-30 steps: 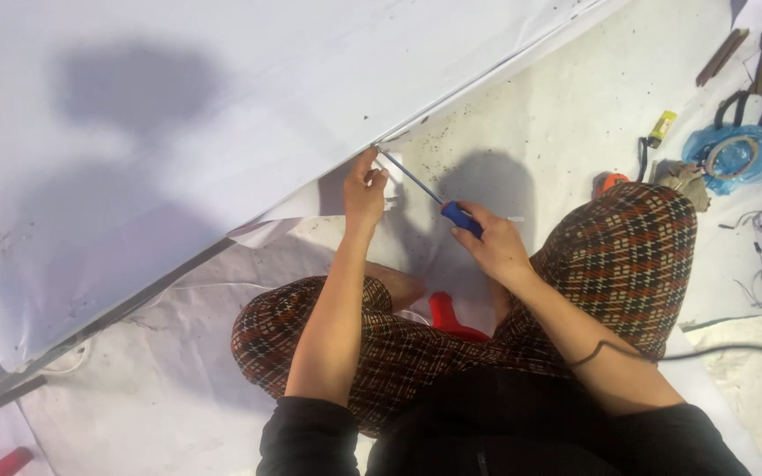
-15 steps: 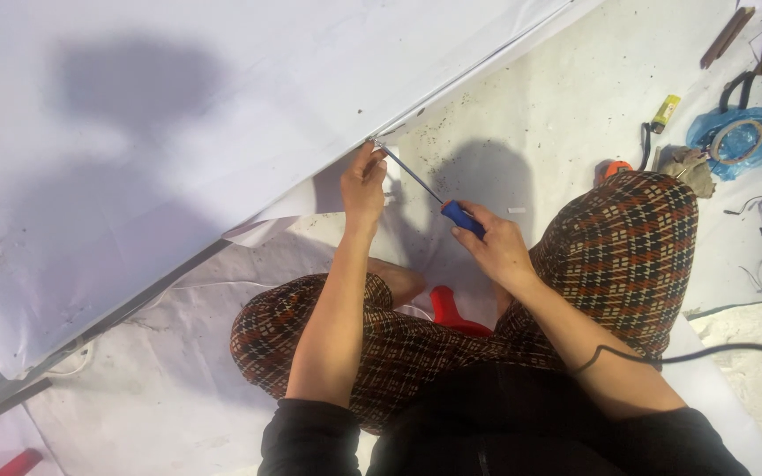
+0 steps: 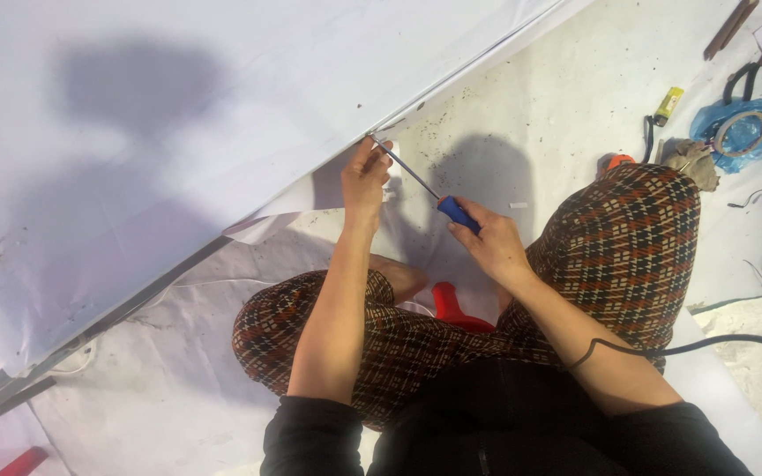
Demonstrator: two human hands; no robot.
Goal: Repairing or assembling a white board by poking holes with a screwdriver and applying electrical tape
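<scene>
One screwdriver (image 3: 434, 196) sat gripped in the closed right hand (image 3: 491, 242), its tip by the left hand (image 3: 365, 181), which pinched one white sheet (image 3: 178, 132). Nothing had moved since before.

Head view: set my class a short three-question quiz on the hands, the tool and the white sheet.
1. True or false: the right hand grips the blue handle of the screwdriver.
2. Where does the screwdriver's tip point? A) at the blue bag B) at the edge of the white sheet, beside the left hand's fingers C) at the red object between the legs
3. Fill in: the left hand rests against the sheet's ____.

Key: 1 true; 2 B; 3 edge.
</scene>
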